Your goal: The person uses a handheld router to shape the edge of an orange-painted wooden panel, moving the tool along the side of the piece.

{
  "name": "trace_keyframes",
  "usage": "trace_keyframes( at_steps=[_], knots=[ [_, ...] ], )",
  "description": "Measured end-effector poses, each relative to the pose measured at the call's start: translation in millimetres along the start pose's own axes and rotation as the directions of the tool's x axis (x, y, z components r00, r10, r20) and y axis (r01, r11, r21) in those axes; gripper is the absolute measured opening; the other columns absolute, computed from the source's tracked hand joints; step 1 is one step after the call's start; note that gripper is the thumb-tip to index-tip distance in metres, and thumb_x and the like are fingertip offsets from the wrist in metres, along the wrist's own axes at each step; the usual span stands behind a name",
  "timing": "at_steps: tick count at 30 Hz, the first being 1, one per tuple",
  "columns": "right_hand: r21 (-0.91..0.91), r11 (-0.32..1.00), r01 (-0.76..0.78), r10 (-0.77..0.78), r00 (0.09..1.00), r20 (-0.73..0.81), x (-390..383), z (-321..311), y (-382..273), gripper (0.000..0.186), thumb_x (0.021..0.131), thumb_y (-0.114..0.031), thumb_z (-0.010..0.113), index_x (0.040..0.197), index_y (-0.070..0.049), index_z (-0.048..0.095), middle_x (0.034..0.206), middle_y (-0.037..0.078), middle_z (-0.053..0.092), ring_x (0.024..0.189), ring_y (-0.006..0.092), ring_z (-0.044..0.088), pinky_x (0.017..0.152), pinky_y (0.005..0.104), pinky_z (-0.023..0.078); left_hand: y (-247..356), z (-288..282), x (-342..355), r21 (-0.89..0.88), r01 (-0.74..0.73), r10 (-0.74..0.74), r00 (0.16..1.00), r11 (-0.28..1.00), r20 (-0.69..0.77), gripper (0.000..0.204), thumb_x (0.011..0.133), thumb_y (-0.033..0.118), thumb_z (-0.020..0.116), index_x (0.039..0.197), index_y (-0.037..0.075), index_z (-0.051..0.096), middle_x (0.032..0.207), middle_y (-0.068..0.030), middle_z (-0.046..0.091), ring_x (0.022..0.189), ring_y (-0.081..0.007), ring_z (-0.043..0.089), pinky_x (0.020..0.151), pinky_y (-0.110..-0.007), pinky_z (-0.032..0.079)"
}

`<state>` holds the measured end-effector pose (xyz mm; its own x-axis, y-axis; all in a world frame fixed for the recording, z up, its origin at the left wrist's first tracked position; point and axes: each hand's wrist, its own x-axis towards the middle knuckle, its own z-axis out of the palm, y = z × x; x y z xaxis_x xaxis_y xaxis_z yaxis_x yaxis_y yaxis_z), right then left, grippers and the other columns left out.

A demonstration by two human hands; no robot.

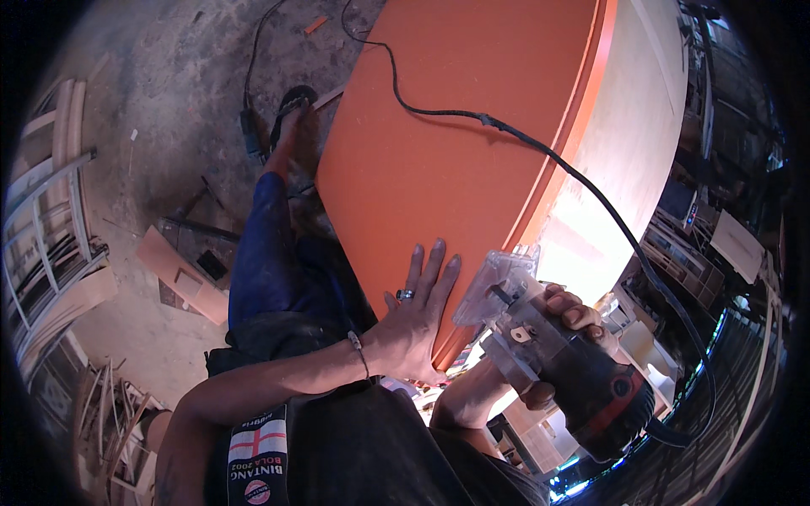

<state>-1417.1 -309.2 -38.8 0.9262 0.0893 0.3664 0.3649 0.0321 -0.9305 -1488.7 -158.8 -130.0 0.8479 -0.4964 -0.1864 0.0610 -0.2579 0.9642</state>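
My left hand [412, 325] lies on the orange panel [456, 185] near its close corner, fingers stretched out and a ring on one of them. In my right hand [580, 317] is a trim router [582, 384] with a dark, red-banded motor body, fingers wrapped round its metal middle. The router is tilted, its clear plastic base [488, 291] at the panel's right edge. Whether the base touches that edge I cannot tell, and the cutter is hard to make out. A black power cord [620, 215] loops from the router's rear end and runs across the panel.
Wood offcuts [187, 278] lie on the concrete floor [169, 110] to the left, by my leg. A metal rack with stacked strips [51, 211] stands at the far left. A cord connector [250, 133] lies near my foot. Boards and timber [736, 244] fill the right side.
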Motion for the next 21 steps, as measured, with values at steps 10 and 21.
trace_keyframes(
  at_steps=[10, 21],
  knots=[
    [-0.01, 0.998, -0.065, 0.065, 0.985, 0.157, -10, -31, -5, 0.096, 0.063, -0.044, 0.097, 0.136, -0.014, 0.044, 0.119, 0.008, 0.057, 0.112, 0.0354, 0.063, 0.101, 0.0563, 0.047, 0, -1, 2, -0.064, 0.026, -0.025, 0.999, 0.998, 0.024, 0.154, 0.055, 0.057, 0.093, 0.157, -0.008, -0.002, 0.16, -0.0398, -0.007, 0.147, -0.0622, -0.005, 0.102, -0.082, 0.031],
    [-0.056, 0.993, -0.104, 0.111, 0.984, 0.142, -10, -22, -16, 0.062, 0.085, -0.022, 0.081, 0.134, -0.017, 0.044, 0.119, 0.009, 0.057, 0.11, 0.0369, 0.062, 0.102, 0.059, 0.046, 4, -5, 6, -0.06, 0.07, -0.064, 0.993, 0.996, 0.102, 0.16, 0.049, 0.055, 0.097, 0.156, -0.009, -0.004, 0.159, -0.0403, -0.011, 0.148, -0.0607, -0.01, 0.11, -0.075, 0.023]
  ],
)
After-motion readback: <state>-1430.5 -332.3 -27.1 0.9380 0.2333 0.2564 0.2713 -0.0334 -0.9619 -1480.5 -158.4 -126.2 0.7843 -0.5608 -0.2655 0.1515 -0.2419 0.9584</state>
